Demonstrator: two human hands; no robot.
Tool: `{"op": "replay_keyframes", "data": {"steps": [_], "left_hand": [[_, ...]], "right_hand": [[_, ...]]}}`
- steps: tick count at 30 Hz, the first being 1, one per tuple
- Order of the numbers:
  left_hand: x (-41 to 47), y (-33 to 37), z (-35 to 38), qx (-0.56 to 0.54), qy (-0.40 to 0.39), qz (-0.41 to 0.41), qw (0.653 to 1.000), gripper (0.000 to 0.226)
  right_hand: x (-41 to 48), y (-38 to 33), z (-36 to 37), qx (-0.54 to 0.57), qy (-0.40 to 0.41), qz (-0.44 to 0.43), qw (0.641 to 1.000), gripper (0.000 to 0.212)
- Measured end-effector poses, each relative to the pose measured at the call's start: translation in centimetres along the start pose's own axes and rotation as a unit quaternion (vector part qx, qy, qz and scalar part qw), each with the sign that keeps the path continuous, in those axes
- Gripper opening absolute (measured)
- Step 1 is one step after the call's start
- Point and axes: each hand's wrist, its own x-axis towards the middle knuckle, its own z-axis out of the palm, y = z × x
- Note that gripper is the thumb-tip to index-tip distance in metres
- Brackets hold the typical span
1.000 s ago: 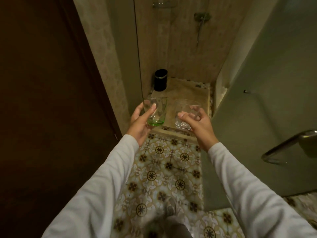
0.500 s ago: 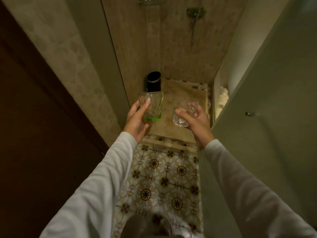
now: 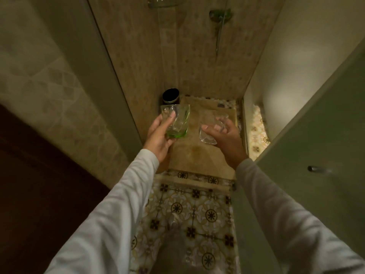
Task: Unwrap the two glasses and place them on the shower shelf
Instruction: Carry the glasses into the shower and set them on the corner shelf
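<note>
My left hand (image 3: 160, 135) grips a green-tinted glass (image 3: 178, 123), held upright with my thumb across its front. My right hand (image 3: 225, 137) holds a clear glass (image 3: 209, 127), tilted a little to the left. Both glasses are bare and are held out side by side over the shower floor. A glass corner shelf (image 3: 165, 1) is fixed high on the shower's back wall, at the top edge of the view, well above both hands.
A black cylindrical bin (image 3: 170, 95) stands in the shower's back left corner. A shower mixer with a hose (image 3: 220, 16) hangs on the back wall. A glass shower door with a metal knob (image 3: 316, 169) stands open on the right. Patterned floor tiles (image 3: 193, 210) lie below.
The view has moved forward towards the shower. Both hands have stayed out in front with their glasses, and the shelf and mixer now show closer at the top.
</note>
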Motion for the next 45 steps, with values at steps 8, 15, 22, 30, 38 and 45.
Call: {"op": "replay_keyframes", "data": {"steps": [8,15,22,30,38,45], "left_hand": [[11.2,5.1,-1.4,0.006,-0.019,-0.033,0.999,0.052],[18.6,7.2,-1.4,-0.017,-0.025,-0.050,0.998,0.033],[26.4,6.8,-0.1,-0.008,-0.022,-0.066,0.998,0.032],[37.9,7.7,4.4,-0.003,-0.014,-0.063,0.998,0.046],[51.3,9.5,12.7,0.003,0.019,-0.071,0.997,0.068],[59.8,11.7,18.6,-0.006,0.019,-0.061,0.998,0.059]], "right_hand": [[11.2,-2.2,4.5,0.027,0.016,0.007,0.999,0.078],[18.6,-2.4,5.9,0.032,0.026,0.025,0.999,0.086],[26.4,-2.2,5.3,0.025,0.033,0.023,0.999,0.062],[38.3,-3.8,2.8,0.028,0.018,-0.002,0.999,0.048],[53.1,-6.9,-1.9,0.017,-0.008,0.006,1.000,0.069],[63.0,-11.8,-5.0,-0.011,-0.023,-0.016,1.000,0.060]]}}
